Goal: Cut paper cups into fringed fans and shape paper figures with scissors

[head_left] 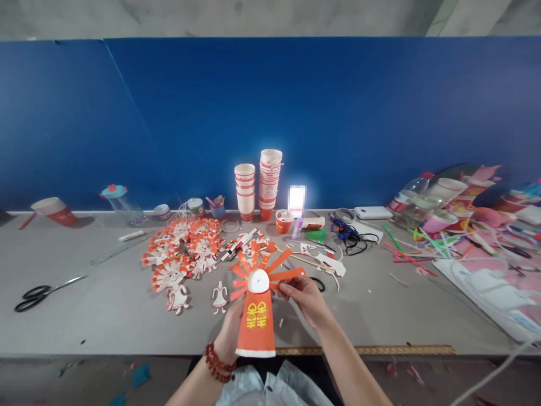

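Observation:
A red paper cup [253, 337] with yellow printed characters is between my hands, its rim cut into strips that fan out around the white round base. My left hand [231, 331] is closed on the cup's left side, some of its fingers hidden behind the red paper. With thumb and fingertips, my right hand [305, 298] pinches one of the strips on the right. Just left of the cup, a small paper doll cutout [220, 298] lies flat on the table. Farther left is a pile of finished-looking red-and-white cup figures [186, 248].
Two stacks of paper cups [270, 180] stand near the blue wall. Black-handled scissors [37, 296] lie far left. A glue stick [297, 228], a green item [315, 235] and a cabled blue tool [349, 234] are behind my hands. Cups, bottles and straws clutter the right.

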A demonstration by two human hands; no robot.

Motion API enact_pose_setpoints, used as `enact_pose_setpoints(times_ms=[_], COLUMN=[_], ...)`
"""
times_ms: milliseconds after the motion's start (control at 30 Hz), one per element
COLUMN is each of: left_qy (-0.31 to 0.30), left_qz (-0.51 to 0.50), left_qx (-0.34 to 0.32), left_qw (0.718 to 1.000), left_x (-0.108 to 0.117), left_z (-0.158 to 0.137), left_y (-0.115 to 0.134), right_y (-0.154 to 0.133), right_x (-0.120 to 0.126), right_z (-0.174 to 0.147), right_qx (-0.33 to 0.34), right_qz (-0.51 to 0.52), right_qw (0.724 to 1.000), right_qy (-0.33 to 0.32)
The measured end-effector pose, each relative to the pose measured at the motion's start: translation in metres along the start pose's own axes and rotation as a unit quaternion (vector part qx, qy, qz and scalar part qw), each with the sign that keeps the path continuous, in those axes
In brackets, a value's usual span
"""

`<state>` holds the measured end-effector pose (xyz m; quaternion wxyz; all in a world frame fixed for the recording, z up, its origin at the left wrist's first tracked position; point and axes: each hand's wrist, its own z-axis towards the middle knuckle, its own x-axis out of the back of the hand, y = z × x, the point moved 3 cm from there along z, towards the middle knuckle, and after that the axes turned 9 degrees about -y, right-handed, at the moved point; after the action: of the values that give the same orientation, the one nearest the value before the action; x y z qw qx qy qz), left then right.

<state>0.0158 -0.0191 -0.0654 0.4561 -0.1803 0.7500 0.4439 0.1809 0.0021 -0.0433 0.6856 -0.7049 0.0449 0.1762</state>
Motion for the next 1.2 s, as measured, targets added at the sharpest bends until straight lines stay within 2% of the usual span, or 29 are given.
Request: enact_pose_setpoints(times_ms=[67,167,233,333,500,667,800,867,967,1200], left_qy=[0.023,0.016,0.052,0.127,0.202,0.183,0.162,0.146,0.139,0.138], left_qz=[-0.004,-0.014,0.019,0.070,0.138,0.150,0.111,0.103,0.110,0.129], left_qx=[-0.029,-0.048,-0.047,-0.056,-0.073,-0.106,-0.082,-0.100,-0.137,-0.122], left_qw=[0.999,0.999,0.997,0.988,0.967,0.966,0.977,0.979,0.975,0.974], left_x=[0.005,0.003,0.002,0.004,0.005,0.004,0.012,0.015,0.021,0.029], left_z=[-0.002,-0.005,-0.006,-0.006,-0.007,-0.006,0.000,0.003,0.005,0.005], left_y=[0.011,0.021,0.021,0.019,0.020,0.023,0.019,0.021,0.025,0.023], right_y=[0.001,0.006,0.010,0.014,0.011,0.008,0.013,0.016,0.019,0.026], right_x=[0.001,0.002,0.002,0.001,0.000,0.002,0.005,0.007,0.012,0.019], right_z=[0.000,0.001,0.000,-0.001,0.001,0.009,0.013,0.013,0.012,0.007], right_qx=[-0.008,-0.012,-0.011,-0.019,-0.065,-0.073,-0.063,-0.063,-0.071,-0.087], right_qz=[-0.003,-0.016,-0.023,-0.023,-0.038,-0.123,-0.157,-0.178,-0.175,-0.156], right_qw=[1.000,1.000,1.000,0.999,0.989,0.982,0.983,0.981,0.981,0.983], right_qy=[-0.002,0.003,-0.003,-0.041,-0.128,-0.125,-0.067,-0.048,-0.037,-0.029])
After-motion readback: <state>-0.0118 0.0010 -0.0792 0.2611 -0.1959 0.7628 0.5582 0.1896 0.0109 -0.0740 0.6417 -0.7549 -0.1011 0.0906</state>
